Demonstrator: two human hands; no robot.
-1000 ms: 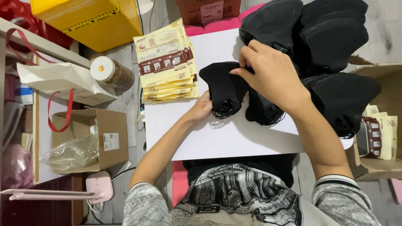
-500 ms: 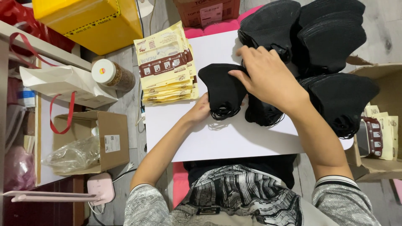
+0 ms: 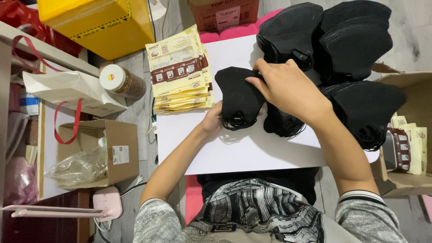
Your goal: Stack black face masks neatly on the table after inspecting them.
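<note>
The left hand (image 3: 211,120) is lying low on the white tabletop (image 3: 252,153), its grip pinching the lower edge of a small stack of black face masks (image 3: 238,96) where the ear loops are bunching; the fingers themselves are mostly hidden under the stack. The right hand (image 3: 288,87) is reaching in from the right, palm down, with its fingertips pressing together on the upper right edge of the same stack, near the middle of the tabletop. Under the right wrist a second small bundle of black masks (image 3: 281,123) is lying flat, its loops spilling toward the near edge.

Beyond the hands, along the far edge and toward the far right corner, larger piles of black masks (image 3: 355,40) are sitting overlapped, and another pile (image 3: 369,110) is hanging over the right edge. At the far left corner a stack of cream and brown printed pouches (image 3: 180,72) is resting partly on the tabletop, fanned a little.

Off the right edge an open cardboard box (image 3: 414,135) is holding more of the same pouches. Off the left edge a jar with a white lid (image 3: 119,81) is standing on the floor, near a white paper bag with red handles (image 3: 72,90) and a small open carton (image 3: 112,148) holding crumpled clear plastic. A yellow box (image 3: 99,22) is sitting further away, past the far left corner.
</note>
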